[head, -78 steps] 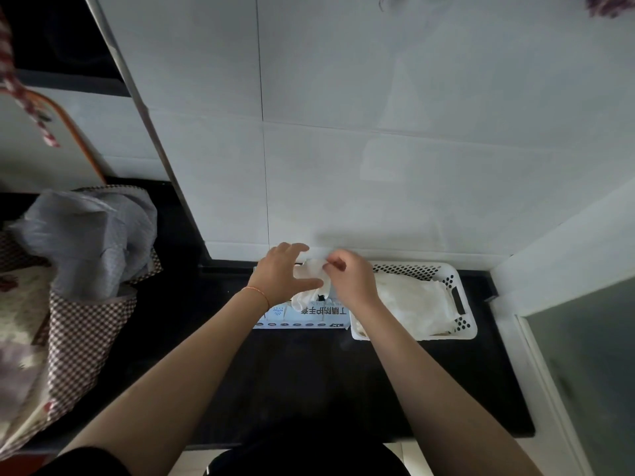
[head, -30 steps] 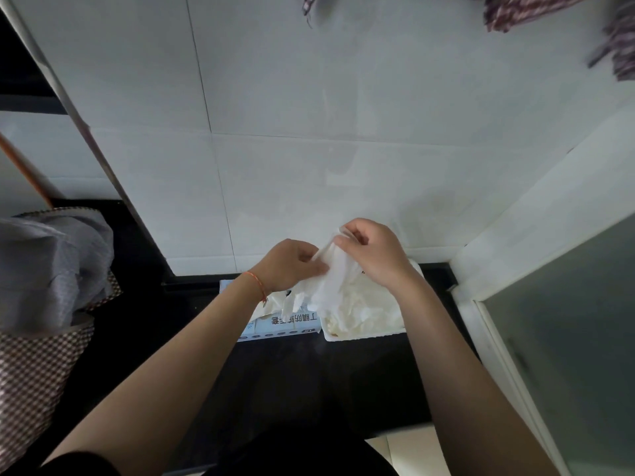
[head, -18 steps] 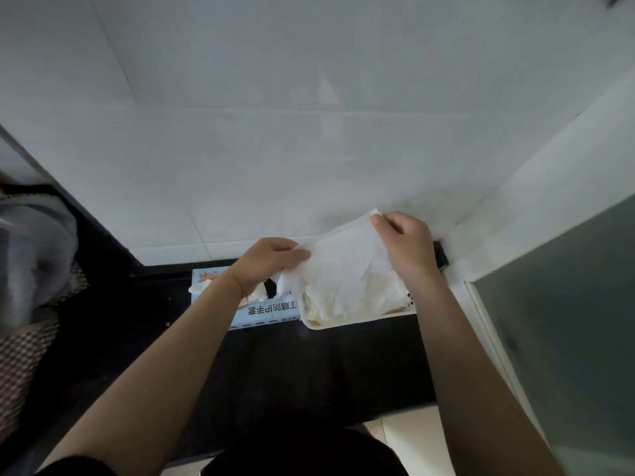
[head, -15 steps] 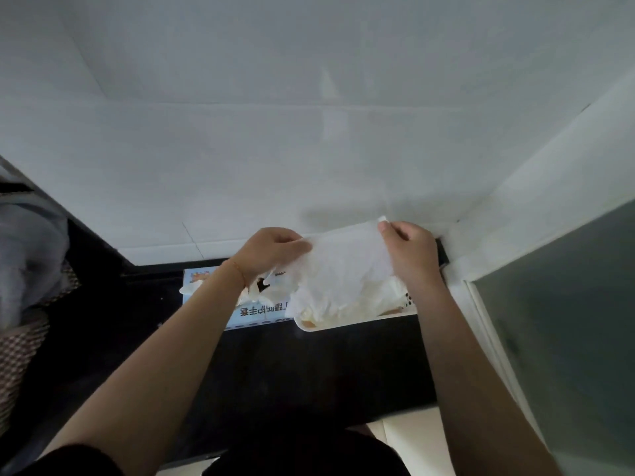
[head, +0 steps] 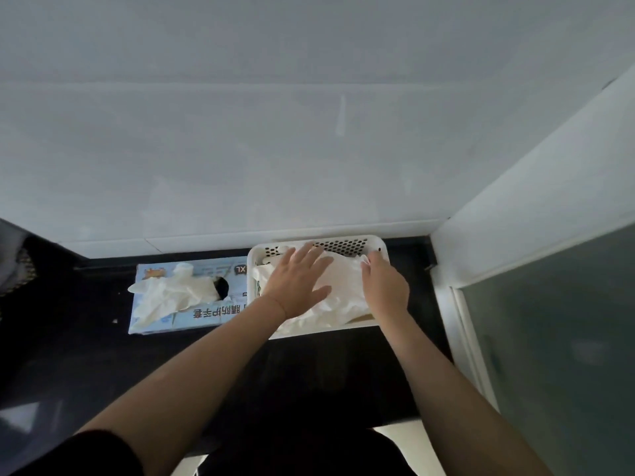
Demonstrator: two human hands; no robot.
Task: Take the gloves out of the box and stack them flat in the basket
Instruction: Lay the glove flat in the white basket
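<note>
Gloves of thin white disposable film [head: 343,286] lie in the white perforated plastic basket [head: 347,244], which stands on the dark countertop [head: 309,372] against the pale tiled wall [head: 309,149], touching the right end of the blue-and-white cardboard glove box [head: 220,312]. From the head view, the left hand [head: 295,286] lies palm down on the top glove with its fingers spread wide and gripping nothing, apparently pressing the film flat so the stack stays level. The right hand [head: 385,290] rests on the glove's right end near the basket's far right corner, fingers curled; whether they pinch the edge or only pin it I cannot tell. Its likely purpose is to keep that end taut against the smoothing. More white gloves [head: 165,297] trail from the box's dark oval opening [head: 221,286] across its top, so more remain to move.
</note>
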